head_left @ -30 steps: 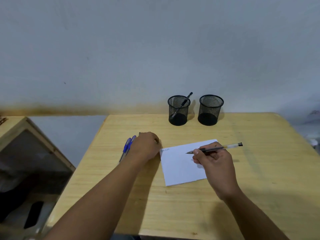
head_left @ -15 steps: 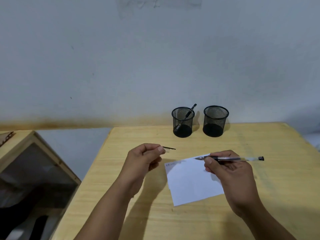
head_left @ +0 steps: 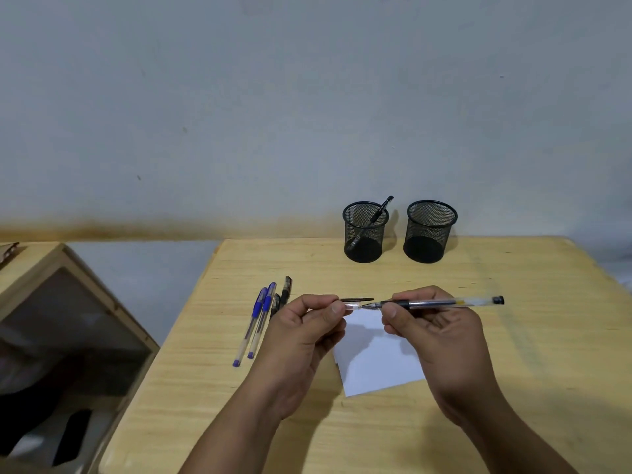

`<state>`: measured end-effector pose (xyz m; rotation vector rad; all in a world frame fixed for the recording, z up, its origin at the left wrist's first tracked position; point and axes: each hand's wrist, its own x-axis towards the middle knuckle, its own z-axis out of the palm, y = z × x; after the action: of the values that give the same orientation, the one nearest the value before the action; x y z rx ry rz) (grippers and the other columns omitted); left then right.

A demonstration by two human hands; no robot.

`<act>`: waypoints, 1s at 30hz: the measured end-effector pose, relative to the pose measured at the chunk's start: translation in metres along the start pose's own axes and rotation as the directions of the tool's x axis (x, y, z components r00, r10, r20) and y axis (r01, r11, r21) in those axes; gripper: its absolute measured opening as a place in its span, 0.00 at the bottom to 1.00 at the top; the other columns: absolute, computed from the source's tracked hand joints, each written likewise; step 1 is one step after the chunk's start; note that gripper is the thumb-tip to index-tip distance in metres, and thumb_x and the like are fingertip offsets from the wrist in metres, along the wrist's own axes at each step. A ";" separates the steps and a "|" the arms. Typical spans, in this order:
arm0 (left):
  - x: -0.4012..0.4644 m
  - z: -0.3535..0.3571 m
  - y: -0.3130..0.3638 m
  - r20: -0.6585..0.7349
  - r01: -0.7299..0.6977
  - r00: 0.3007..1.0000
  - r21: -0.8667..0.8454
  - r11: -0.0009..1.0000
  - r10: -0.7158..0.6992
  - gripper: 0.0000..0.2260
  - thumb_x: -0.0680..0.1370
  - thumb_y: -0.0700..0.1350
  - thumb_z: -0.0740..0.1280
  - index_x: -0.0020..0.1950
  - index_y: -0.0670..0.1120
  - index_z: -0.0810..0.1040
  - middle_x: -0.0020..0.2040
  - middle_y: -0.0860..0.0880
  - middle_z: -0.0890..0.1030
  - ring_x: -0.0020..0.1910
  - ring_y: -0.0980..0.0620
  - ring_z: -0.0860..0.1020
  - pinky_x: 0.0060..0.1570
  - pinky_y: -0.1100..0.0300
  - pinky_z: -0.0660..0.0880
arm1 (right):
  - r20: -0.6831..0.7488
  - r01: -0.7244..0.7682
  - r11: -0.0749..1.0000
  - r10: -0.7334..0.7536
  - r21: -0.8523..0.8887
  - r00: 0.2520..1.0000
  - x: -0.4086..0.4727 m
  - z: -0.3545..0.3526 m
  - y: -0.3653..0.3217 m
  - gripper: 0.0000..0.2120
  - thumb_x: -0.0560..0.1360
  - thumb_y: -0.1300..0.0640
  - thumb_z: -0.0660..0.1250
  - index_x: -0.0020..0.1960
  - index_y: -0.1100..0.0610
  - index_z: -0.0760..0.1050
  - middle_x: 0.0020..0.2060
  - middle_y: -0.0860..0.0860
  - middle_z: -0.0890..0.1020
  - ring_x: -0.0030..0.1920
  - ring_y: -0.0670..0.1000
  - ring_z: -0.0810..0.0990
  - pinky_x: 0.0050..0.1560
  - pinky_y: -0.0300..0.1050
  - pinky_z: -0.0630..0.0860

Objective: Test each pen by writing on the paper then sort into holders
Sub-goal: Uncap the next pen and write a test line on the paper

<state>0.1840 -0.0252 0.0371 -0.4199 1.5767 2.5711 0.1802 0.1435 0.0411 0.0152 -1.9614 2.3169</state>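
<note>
Plain grey wall, wooden tabletop (head_left: pixel 513 354), nothing else behind. Right hand (head_left: pixel 441 331) grip: fingers curled round the clear pen (head_left: pixel 441 303), held level, tip pointing left. Left hand (head_left: pixel 307 323) grip: thumb + forefinger pinching the cap (head_left: pixel 352 305), clip sticking out above it, mouth facing the tip, nearly touching. Change vs 1 s ago: pen was down over the paper (head_left: pixel 379 364) and left hand resting by the loose pens; now both hands are up above the sheet w/ cap meeting tip. I read that as test done, recapping, sort next. Outward: two blue pens (head_left: pixel 254 323) plus dark ones lie left of the hands, untested afaict. At the back, left holder (head_left: pixel 365 234) has one black pen leaning in it, right holder (head_left: pixel 431 230) looks empty.
</note>
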 end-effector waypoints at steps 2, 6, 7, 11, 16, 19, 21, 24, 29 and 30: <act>-0.001 0.000 -0.001 0.008 -0.005 1.000 0.013 1.000 0.005 0.12 0.65 0.40 0.74 0.47 0.41 0.80 0.42 0.42 0.84 0.37 0.51 0.80 0.48 0.58 0.79 | 0.000 -0.010 1.000 0.010 -0.009 1.000 0.000 0.000 0.002 0.04 0.71 0.66 0.73 0.45 0.63 0.80 0.35 0.56 0.85 0.35 0.49 0.84 0.38 0.34 0.78; -0.002 -0.002 -0.005 0.022 -0.014 1.000 0.026 1.000 0.013 0.11 0.65 0.40 0.74 0.46 0.41 0.81 0.42 0.41 0.84 0.38 0.51 0.80 0.46 0.58 0.79 | 0.023 0.000 1.000 0.000 -0.010 1.000 -0.003 0.000 0.006 0.05 0.70 0.67 0.74 0.46 0.64 0.81 0.35 0.54 0.85 0.36 0.49 0.84 0.40 0.34 0.78; -0.003 -0.002 -0.006 0.026 -0.019 0.999 0.033 0.999 0.019 0.11 0.65 0.40 0.75 0.46 0.42 0.82 0.42 0.41 0.84 0.38 0.51 0.81 0.46 0.58 0.79 | 0.029 -0.006 1.000 0.006 0.010 1.000 -0.004 0.001 0.007 0.06 0.70 0.67 0.74 0.46 0.64 0.81 0.36 0.54 0.86 0.36 0.48 0.84 0.40 0.34 0.78; -0.004 -0.002 -0.012 0.038 -0.079 0.996 0.083 0.993 0.076 0.10 0.63 0.45 0.76 0.42 0.46 0.86 0.43 0.41 0.85 0.41 0.50 0.82 0.49 0.58 0.79 | 0.037 -0.023 0.997 0.021 0.074 0.999 -0.008 0.004 0.010 0.10 0.67 0.64 0.75 0.47 0.65 0.80 0.37 0.54 0.86 0.38 0.47 0.84 0.40 0.34 0.77; -0.005 0.000 -0.020 0.027 -0.171 0.985 0.149 0.974 0.169 0.11 0.63 0.47 0.76 0.44 0.47 0.86 0.46 0.41 0.86 0.46 0.49 0.83 0.51 0.56 0.78 | 0.002 0.011 0.997 -0.011 0.076 1.000 -0.014 0.007 0.017 0.07 0.68 0.64 0.74 0.45 0.65 0.81 0.32 0.50 0.84 0.35 0.45 0.82 0.37 0.31 0.74; -0.002 0.002 -0.022 0.020 -0.190 0.982 0.197 0.962 0.190 0.12 0.66 0.46 0.75 0.47 0.44 0.85 0.46 0.42 0.86 0.46 0.48 0.83 0.53 0.54 0.79 | -0.001 0.008 0.999 -0.008 0.038 1.000 -0.012 0.006 0.019 0.04 0.70 0.65 0.74 0.44 0.63 0.81 0.31 0.50 0.84 0.34 0.44 0.81 0.37 0.30 0.74; 0.000 0.002 -0.022 0.024 -0.177 0.984 0.239 0.955 0.176 0.13 0.65 0.47 0.75 0.48 0.44 0.85 0.47 0.42 0.86 0.47 0.47 0.83 0.55 0.52 0.79 | -0.010 -0.017 0.999 0.018 0.033 1.000 -0.008 0.004 0.018 0.04 0.71 0.64 0.73 0.45 0.60 0.82 0.33 0.51 0.84 0.35 0.45 0.81 0.38 0.32 0.76; 0.003 0.007 -0.024 0.043 -0.130 0.992 0.265 0.955 0.123 0.15 0.65 0.49 0.77 0.48 0.44 0.86 0.47 0.42 0.86 0.49 0.44 0.83 0.58 0.49 0.78 | -0.059 -0.070 0.990 0.078 0.123 0.995 0.001 0.004 0.017 0.07 0.71 0.63 0.73 0.49 0.56 0.82 0.38 0.50 0.86 0.38 0.45 0.82 0.42 0.35 0.78; 0.009 0.024 -0.031 0.019 -0.107 0.994 0.423 0.900 0.109 0.04 0.73 0.48 0.76 0.45 0.49 0.87 0.43 0.50 0.87 0.45 0.53 0.84 0.58 0.51 0.78 | -0.136 -0.059 0.987 0.080 0.152 0.987 0.020 0.007 0.014 0.07 0.71 0.65 0.75 0.47 0.59 0.80 0.37 0.54 0.85 0.37 0.50 0.81 0.47 0.45 0.79; 0.013 0.025 -0.031 0.022 -0.112 0.993 0.448 0.887 0.114 0.03 0.74 0.48 0.75 0.45 0.50 0.87 0.43 0.52 0.87 0.46 0.54 0.84 0.57 0.52 0.78 | -0.145 -0.053 0.992 0.068 0.110 0.987 0.026 0.006 0.013 0.05 0.71 0.65 0.75 0.44 0.60 0.81 0.36 0.55 0.84 0.36 0.51 0.81 0.46 0.46 0.80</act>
<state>0.1741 0.0107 0.0174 -0.2919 2.1757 2.1680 0.1529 0.1370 0.0313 -0.2054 -1.7911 2.3814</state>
